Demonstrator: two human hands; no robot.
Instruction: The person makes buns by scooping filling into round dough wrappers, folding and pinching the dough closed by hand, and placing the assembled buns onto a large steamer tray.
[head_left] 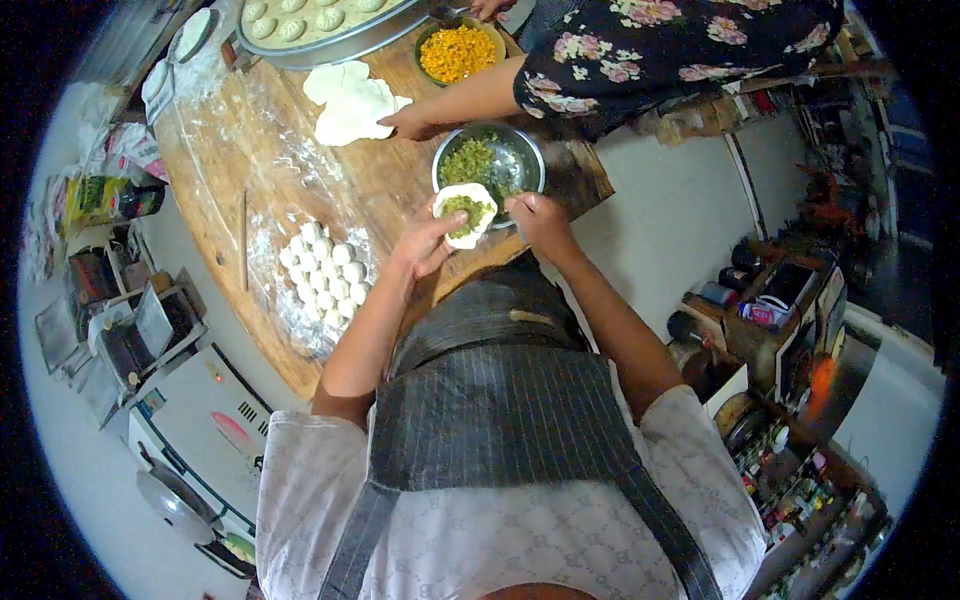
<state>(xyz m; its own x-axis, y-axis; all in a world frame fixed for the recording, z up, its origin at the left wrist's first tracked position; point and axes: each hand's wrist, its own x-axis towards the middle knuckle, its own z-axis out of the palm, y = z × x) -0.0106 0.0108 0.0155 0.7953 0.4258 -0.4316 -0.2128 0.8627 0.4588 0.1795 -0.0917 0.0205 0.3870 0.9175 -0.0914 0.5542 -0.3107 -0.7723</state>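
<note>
My left hand (428,248) is half closed, clamped on one round wrapper (468,239), thumb over its green filling (458,206). My right hand (540,222) is curled at the rim of one metal bowl (542,165), at one o'clock from the wrapper; whether it grips anything I cannot tell. At eight o'clock, some twenty dough pieces (325,275); at nine, one stick (244,240). Between ten and eleven, a co-worker's hand (410,122) touches overlapping dough sheets (355,112); at twelve, one bowl of orange filling (458,53).
</note>
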